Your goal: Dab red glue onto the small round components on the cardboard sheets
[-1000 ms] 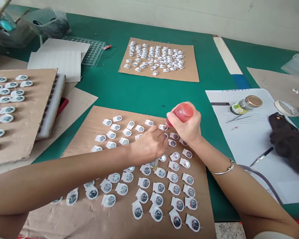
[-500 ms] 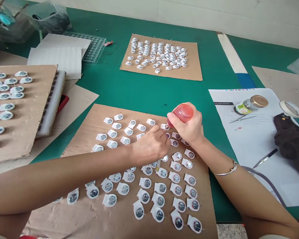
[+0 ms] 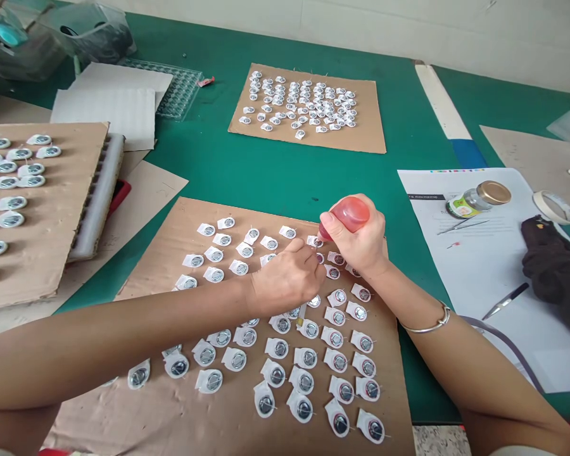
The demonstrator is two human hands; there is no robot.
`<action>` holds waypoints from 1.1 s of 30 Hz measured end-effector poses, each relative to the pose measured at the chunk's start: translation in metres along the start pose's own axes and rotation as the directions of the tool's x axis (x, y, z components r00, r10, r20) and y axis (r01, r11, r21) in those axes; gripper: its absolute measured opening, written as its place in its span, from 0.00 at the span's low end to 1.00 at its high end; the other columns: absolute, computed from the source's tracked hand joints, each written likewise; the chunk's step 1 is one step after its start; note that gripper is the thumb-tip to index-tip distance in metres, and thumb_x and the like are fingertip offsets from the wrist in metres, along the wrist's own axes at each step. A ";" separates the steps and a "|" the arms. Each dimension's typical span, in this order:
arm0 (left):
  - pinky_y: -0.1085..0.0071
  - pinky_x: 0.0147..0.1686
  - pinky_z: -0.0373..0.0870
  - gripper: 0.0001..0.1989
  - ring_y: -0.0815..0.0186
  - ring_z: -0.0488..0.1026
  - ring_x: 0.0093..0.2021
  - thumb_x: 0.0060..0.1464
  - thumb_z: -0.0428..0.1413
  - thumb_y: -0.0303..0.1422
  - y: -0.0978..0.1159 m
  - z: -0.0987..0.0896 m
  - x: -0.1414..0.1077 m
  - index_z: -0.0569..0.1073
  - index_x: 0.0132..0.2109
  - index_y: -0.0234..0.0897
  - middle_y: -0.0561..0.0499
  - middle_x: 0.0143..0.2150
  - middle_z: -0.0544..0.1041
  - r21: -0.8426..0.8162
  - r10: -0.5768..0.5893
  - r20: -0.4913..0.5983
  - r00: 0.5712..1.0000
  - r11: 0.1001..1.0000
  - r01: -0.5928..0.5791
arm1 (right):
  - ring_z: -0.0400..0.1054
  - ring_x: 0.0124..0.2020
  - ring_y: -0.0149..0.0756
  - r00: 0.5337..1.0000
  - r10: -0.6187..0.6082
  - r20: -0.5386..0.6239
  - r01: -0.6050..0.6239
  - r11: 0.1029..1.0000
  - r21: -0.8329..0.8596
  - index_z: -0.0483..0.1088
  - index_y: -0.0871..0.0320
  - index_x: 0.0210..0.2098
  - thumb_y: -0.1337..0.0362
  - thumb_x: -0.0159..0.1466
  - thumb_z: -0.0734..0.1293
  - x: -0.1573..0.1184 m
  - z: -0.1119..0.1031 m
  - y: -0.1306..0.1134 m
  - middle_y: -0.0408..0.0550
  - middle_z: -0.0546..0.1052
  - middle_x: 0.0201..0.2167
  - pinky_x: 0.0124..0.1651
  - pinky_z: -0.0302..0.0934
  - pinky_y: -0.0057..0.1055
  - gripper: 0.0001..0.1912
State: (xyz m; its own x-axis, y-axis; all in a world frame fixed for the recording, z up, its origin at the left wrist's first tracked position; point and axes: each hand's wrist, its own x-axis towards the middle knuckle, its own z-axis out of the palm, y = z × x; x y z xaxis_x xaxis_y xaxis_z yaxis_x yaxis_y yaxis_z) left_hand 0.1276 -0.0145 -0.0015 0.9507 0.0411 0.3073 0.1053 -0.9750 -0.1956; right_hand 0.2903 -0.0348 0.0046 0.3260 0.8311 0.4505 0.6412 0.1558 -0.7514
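My right hand (image 3: pixel 361 244) is closed round a soft red translucent squeeze bottle (image 3: pixel 349 214), its rounded end up and its tip pointing down-left, hidden near my fingers. My left hand (image 3: pixel 292 272) is closed in a pinch just left of it, low over the cardboard sheet (image 3: pixel 137 415); what the fingertips hold, if anything, is hidden. Rows of small white tabbed pieces with round silvery discs, such as this white piece (image 3: pixel 308 328), lie on the sheet around both hands. Several on the right, like this red-ringed piece (image 3: pixel 344 390), show a thin red line round the disc.
More such pieces lie on a far cardboard sheet (image 3: pixel 308 142) and on a raised left cardboard sheet (image 3: pixel 38 253). On the right are a glass jar (image 3: pixel 477 199), tweezers (image 3: pixel 463 226), a tape roll (image 3: pixel 555 208), a craft knife (image 3: pixel 506 301) and dark cloth (image 3: pixel 558 272) on white paper.
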 end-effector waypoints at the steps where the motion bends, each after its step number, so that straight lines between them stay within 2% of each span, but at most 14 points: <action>1: 0.66 0.33 0.56 0.13 0.65 0.65 0.28 0.54 0.43 0.17 0.000 0.000 0.000 0.68 0.29 0.32 0.49 0.24 0.68 -0.003 0.002 0.006 1.000 1.000 -0.002 | 0.66 0.23 0.33 1.000 -0.002 0.001 0.002 1.000 -0.002 0.64 0.56 0.28 0.50 0.54 0.67 0.000 0.000 0.000 0.43 0.70 0.22 0.29 0.65 0.36 0.16; 17: 0.66 0.33 0.57 0.13 0.65 0.64 0.29 0.54 0.44 0.16 0.000 0.001 0.000 0.68 0.28 0.31 0.49 0.24 0.69 -0.002 -0.002 -0.022 1.000 1.000 0.002 | 0.67 0.25 0.34 0.997 -0.061 -0.055 0.060 0.998 -0.027 0.64 0.56 0.28 0.51 0.54 0.68 0.002 0.001 0.003 0.45 0.73 0.24 0.31 0.65 0.36 0.15; 26: 0.66 0.31 0.57 0.14 0.65 0.63 0.28 0.53 0.43 0.16 -0.001 0.001 0.001 0.66 0.26 0.33 0.50 0.23 0.68 -0.044 0.003 -0.026 1.000 0.999 -0.005 | 0.67 0.24 0.34 0.997 -0.048 -0.067 0.046 0.998 -0.030 0.63 0.55 0.29 0.51 0.55 0.67 0.004 0.001 0.006 0.44 0.72 0.23 0.31 0.65 0.37 0.15; 33: 0.66 0.32 0.60 0.11 0.64 0.63 0.28 0.49 0.45 0.16 -0.006 -0.003 0.001 0.66 0.27 0.32 0.49 0.24 0.68 -0.125 -0.073 -0.035 0.997 0.990 0.068 | 0.66 0.24 0.33 0.986 -0.119 -0.117 0.110 0.990 -0.086 0.62 0.55 0.28 0.51 0.54 0.68 0.005 0.000 0.009 0.43 0.71 0.23 0.30 0.66 0.36 0.15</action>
State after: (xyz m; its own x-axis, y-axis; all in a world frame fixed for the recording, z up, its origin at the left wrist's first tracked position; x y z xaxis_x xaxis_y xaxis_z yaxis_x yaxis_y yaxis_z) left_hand 0.1276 -0.0092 0.0027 0.9297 0.1043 0.3532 0.1323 -0.9896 -0.0559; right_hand 0.2977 -0.0294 0.0007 0.3263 0.7383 0.5903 0.7302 0.1997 -0.6534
